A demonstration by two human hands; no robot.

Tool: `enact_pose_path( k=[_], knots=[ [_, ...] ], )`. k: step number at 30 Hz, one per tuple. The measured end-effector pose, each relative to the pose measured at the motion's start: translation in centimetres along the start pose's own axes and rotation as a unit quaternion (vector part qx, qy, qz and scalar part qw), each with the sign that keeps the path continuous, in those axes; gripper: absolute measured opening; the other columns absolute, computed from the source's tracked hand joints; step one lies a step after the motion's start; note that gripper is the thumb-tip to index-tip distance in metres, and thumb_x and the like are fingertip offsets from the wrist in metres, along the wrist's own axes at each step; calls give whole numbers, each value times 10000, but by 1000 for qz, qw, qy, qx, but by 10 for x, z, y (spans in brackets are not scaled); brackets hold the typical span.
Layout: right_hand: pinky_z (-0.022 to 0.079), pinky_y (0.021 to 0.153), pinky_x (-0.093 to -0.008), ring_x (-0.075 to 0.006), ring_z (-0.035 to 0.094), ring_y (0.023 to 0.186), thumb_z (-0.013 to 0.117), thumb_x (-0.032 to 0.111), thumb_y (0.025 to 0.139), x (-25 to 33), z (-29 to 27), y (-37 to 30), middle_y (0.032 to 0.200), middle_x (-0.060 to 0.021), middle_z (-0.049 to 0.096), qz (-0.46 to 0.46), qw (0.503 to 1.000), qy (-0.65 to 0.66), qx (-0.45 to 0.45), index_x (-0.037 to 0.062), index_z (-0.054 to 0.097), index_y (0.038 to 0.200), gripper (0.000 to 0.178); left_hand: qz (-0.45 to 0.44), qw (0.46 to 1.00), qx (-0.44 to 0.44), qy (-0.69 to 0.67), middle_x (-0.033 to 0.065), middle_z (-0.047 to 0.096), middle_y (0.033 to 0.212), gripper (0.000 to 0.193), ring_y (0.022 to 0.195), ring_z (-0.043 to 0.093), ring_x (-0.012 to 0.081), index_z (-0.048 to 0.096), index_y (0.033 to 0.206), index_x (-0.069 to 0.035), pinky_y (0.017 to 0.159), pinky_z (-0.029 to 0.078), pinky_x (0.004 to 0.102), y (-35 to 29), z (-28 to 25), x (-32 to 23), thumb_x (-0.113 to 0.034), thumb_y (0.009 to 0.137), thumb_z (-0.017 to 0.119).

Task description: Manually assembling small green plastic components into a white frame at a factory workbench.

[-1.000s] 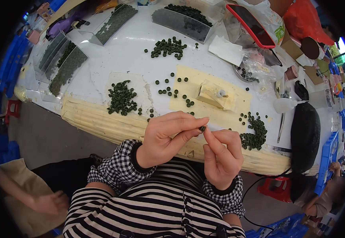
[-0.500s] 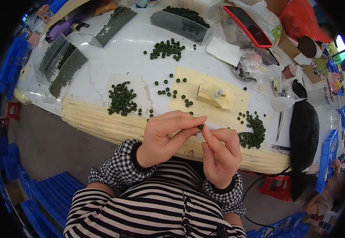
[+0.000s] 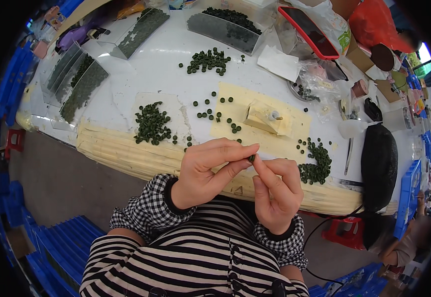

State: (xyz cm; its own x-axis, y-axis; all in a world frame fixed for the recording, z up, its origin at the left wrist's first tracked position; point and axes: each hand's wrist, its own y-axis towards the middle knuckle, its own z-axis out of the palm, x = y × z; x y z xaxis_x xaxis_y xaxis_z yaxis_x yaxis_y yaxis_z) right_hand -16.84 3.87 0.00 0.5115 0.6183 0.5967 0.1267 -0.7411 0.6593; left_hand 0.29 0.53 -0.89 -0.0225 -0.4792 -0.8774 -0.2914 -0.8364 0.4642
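My left hand (image 3: 208, 171) and my right hand (image 3: 275, 190) meet at their fingertips just in front of the table edge, pinching one small dark green round piece (image 3: 251, 158) between them. Both wrists wear black-and-white checked cuffs. Beyond the hands, piles of the same green pieces lie on the white table: one at the left (image 3: 151, 123), one at the right (image 3: 314, 163), one further back (image 3: 206, 60). A small cream block with a white peg (image 3: 265, 117) sits on a pale yellow sheet (image 3: 240, 99).
Clear trays of green pieces (image 3: 79, 81) stand at the left and back (image 3: 223, 27). A red-edged tablet (image 3: 309, 32), plastic bags (image 3: 317, 84) and a black pouch (image 3: 379, 166) lie at the right. A cream padded strip (image 3: 126, 153) lines the table edge. Blue stools (image 3: 52, 252) stand below.
My hands have stayed together on the green piece with only slight finger shifts. A person seen at the lower left a second ago is out of view.
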Motion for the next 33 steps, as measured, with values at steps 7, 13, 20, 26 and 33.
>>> enact_pose_path(
  k=[7,13,20,26,33],
  knots=[
    [477,680,-313,-225,580,767,729,-28,738,0,1,0,881,-66,648,4,1000,0,-2,13,720,1099,363,-10,1000,4,-2,135,682,950,305,854,658,165,671,1148,31,754,531,250,0,-2,-1,81,847,666],
    [476,675,-310,-223,575,762,729,-24,743,0,-1,2,878,-67,651,1,1000,-3,-1,15,723,1091,350,-55,991,-63,-105,122,697,920,273,832,680,165,700,1092,3,740,538,253,-6,5,5,37,821,721],
    [475,672,-306,-219,576,758,729,-23,750,0,0,1,878,-66,654,4,1000,1,-8,15,724,1089,341,-11,999,-41,-33,122,708,899,241,822,685,178,714,1029,-1,728,536,263,-2,2,4,55,795,732],
    [475,671,-306,-218,586,768,729,-32,743,-2,1,-1,886,-68,660,4,1000,-1,-10,14,721,1095,355,2,998,-53,-18,118,711,885,229,807,689,189,718,976,-3,715,535,270,-3,3,4,63,760,752],
    [463,654,-309,-224,570,744,723,-44,738,-12,-2,-6,874,-68,652,18,999,-16,-33,18,717,1104,371,2,998,-62,11,115,711,874,231,804,687,192,708,907,-2,709,539,276,-4,7,4,79,702,778]
  ],
)
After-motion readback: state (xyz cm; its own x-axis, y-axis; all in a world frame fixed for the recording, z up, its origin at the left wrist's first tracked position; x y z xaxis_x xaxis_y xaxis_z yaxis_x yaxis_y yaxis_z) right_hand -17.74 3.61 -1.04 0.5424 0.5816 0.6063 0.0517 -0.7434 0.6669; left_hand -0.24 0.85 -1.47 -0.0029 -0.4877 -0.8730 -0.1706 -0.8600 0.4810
